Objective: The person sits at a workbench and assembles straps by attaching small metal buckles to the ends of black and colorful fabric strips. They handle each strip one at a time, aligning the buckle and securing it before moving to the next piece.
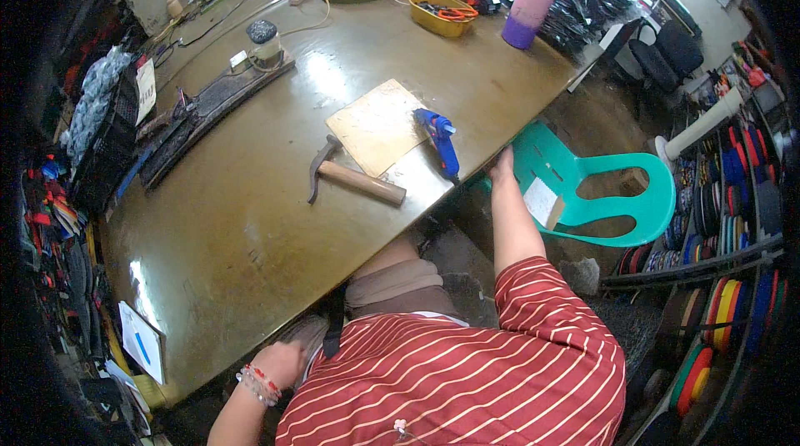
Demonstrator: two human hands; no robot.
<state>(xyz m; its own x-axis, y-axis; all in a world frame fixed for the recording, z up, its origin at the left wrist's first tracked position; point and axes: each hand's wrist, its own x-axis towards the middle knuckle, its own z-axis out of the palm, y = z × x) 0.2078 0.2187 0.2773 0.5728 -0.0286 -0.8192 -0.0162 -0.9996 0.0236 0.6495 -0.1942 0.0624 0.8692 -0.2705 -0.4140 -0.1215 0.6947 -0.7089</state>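
My left hand (282,363), with beaded bracelets at the wrist, is low beside my body near the table's front edge. Its fingers are curled in, next to a grey-brown item (307,336); what they hold, if anything, is hidden. My right arm stretches out to the right, and my right hand (502,166) is between the table edge and a green plastic chair (612,164). Its fingers are too small and partly hidden to read. On the table lie a hammer (360,182) with a wooden handle, a blue glue gun (442,144) and a tan board (377,125).
A pink and purple bottle (529,9) and a yellow basket (443,14) with orange-handled scissors stand at the far right of the table (242,254). A lidded jar (265,39) stands by a dark long strip at left. Webbing rolls (723,313) fill shelves at right.
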